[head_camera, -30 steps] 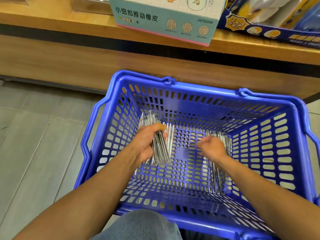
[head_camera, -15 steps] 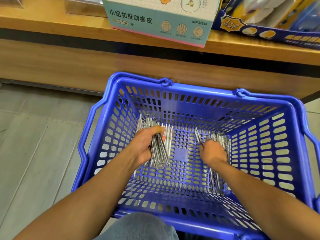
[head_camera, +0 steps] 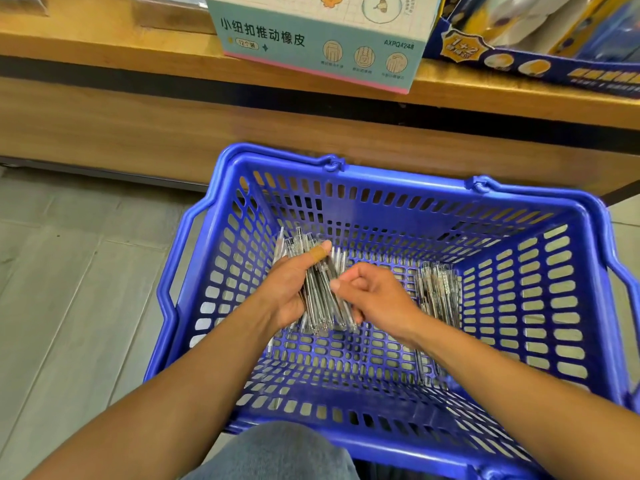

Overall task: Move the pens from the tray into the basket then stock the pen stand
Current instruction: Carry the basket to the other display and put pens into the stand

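A: What is the left hand point(head_camera: 287, 289) doing inside the blue basket point(head_camera: 540, 199)?

B: Its grip is clamping on a bundle of clear pens point(head_camera: 320, 292), thumb lying across the top of the barrels and fingers curling underneath. A tan bandage point(head_camera: 318, 252) is wrapping the thumb.

A: And the right hand point(head_camera: 374, 294)?

B: It is touching the same bundle from the right, fingers curled against the barrels; whether it is pinching a pen of its own cannot be told from this view.

A: Where are the remaining pens lying?

B: A second pile of pens point(head_camera: 438, 289) is resting on the basket floor, near the right wall and well apart from the held bundle. A few more are lying under the left hand. Neither tray nor pen stand is showing.

A: How is such a bundle likely to be handling?

B: Each pen is probably light and stiff, but smooth plastic barrels are apt to be sliding past one another, so the bundle is best taken around its middle with barrels parallel. Loose ones could be slipping through the floor slots.

A: What is standing beyond the basket?

B: A wooden shelf point(head_camera: 104, 46) is carrying a pale printed box point(head_camera: 322, 46).
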